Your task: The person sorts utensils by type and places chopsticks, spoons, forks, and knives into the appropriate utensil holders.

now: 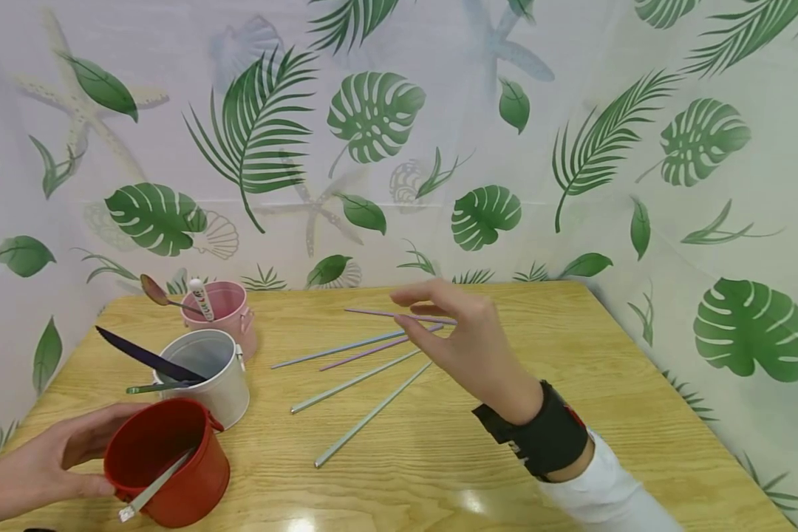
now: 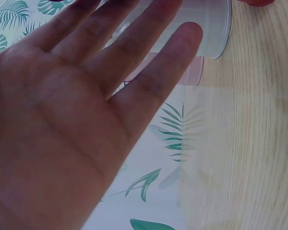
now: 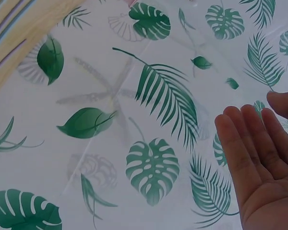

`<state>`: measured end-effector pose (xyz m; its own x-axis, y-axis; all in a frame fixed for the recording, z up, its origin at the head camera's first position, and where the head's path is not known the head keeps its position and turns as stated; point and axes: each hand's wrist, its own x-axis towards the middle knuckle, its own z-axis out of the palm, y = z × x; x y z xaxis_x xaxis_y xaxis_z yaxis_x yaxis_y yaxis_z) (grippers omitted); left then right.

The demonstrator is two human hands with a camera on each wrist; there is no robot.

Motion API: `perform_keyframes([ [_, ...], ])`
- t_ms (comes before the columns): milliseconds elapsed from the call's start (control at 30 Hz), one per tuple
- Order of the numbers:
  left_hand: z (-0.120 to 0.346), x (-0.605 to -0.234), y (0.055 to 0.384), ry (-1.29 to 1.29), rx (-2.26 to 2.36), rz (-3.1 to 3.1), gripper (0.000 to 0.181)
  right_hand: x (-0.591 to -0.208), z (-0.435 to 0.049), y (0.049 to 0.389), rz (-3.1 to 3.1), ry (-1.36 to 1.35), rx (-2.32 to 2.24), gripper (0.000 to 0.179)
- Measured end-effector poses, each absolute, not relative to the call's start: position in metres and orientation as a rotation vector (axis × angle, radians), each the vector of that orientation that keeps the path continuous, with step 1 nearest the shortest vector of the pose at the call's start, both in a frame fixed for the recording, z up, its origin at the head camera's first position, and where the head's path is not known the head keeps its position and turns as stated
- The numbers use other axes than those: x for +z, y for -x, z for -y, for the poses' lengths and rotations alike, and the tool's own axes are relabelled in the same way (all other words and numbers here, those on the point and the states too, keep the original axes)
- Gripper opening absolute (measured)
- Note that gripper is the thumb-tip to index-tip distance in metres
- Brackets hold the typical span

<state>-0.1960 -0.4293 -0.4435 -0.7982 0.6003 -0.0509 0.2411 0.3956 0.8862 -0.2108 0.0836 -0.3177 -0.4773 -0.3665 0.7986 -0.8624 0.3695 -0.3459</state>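
Note:
My left hand (image 1: 56, 458) is at the left side of a small red bucket (image 1: 199, 473), thumb at its rim and the other fingers behind it. In the left wrist view those fingers look fairly straight. A pale stick with a squared silver end (image 1: 153, 484) leans out of the red bucket. Over the far ends of several thin coloured chopsticks on the table, my right hand (image 1: 462, 340) hovers with nothing in it. Among them are a blue chopstick (image 1: 335, 349), a purple chopstick (image 1: 362, 355) and a pale green chopstick (image 1: 372, 415).
Behind the red bucket stands a white bucket (image 1: 229, 391) holding a dark-bladed knife (image 1: 149, 358) and a green-handled utensil (image 1: 153, 387). Farther back, a pink bucket (image 1: 236, 325) holds a spoon (image 1: 156, 290) and a white lettered handle (image 1: 202, 299). A leaf-patterned sheet (image 1: 399, 244) surrounds the wooden table (image 1: 605, 369).

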Motion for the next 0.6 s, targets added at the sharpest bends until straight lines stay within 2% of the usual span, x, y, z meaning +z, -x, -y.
perform_keyframes([
  [600,0.428,-0.440,0.194,-0.809,1.383,-2.274,0.075,-0.312,-0.149,0.223,2.102,-0.761,0.944,0.029],
])
